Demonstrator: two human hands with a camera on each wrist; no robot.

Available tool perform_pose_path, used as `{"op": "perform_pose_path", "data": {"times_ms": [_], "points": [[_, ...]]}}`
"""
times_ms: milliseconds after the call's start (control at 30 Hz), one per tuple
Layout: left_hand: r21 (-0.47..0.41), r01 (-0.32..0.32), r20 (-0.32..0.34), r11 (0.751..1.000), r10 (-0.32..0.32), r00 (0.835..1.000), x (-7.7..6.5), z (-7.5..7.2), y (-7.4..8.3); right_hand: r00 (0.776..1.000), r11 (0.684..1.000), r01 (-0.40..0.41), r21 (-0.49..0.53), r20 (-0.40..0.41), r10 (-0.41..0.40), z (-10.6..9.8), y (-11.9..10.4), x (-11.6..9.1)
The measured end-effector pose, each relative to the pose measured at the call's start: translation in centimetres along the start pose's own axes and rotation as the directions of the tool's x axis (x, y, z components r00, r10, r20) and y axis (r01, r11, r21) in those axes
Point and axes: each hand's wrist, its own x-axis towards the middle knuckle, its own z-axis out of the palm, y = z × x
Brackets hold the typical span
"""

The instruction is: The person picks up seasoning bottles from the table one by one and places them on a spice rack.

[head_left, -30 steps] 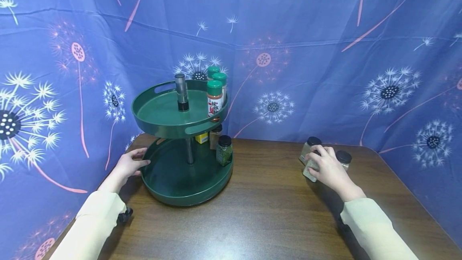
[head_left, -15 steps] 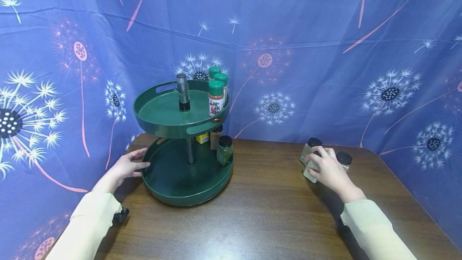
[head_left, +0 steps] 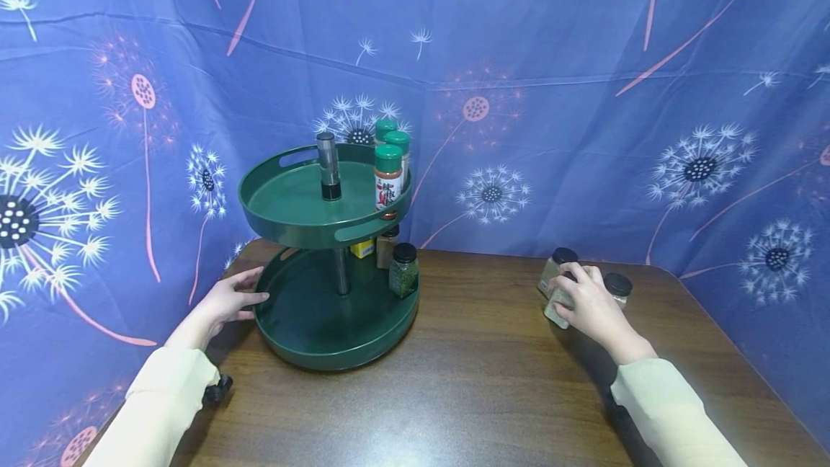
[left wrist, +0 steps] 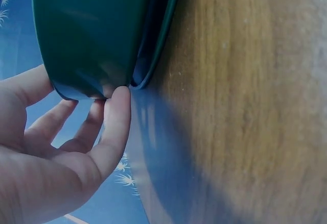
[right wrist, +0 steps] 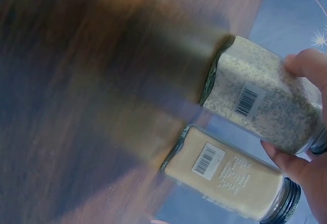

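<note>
My left hand (head_left: 223, 305) is at the left side of a green two-tier turntable (head_left: 324, 359), its fingertips touching the lower tier's outer wall. In the left wrist view those fingers (left wrist: 118, 117) are spread and only slightly bent against the green rim. Over at the right, my right hand (head_left: 593, 305) grips a clear spice jar (right wrist: 245, 76) of pale, speckled seasoning between thumb and fingers. The jar leans, and the hand hides its lid in the head view. Beside it in the right wrist view is a jar of cream-coloured powder (right wrist: 232, 183) with a black lid.
Two black-lidded jars flank the right hand: one behind (head_left: 551, 272), one to its right (head_left: 618, 284). Several green-capped bottles (head_left: 387, 175) stand on the upper tier. A green-herb jar (head_left: 403, 276), a brown-spice jar (head_left: 385, 251) and a yellow box (head_left: 363, 248) occupy the lower tier.
My left forearm has shifted slightly left since the earliest frame, its fingertips still at the turntable's edge. The right hand keeps the same grip on the jar, and the jars look unmoved.
</note>
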Motion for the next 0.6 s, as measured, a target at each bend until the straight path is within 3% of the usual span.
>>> {"op": "perform_pose_path", "data": {"times_ms": [600], "points": [[0.027, 0.009, -0.020, 1.000, -0.008, 1.000, -0.99, 0.61, 0.87, 0.999, 0.999, -0.031, 0.017, 0.038, 0.030, -0.13, -0.05, 0.21]]}}
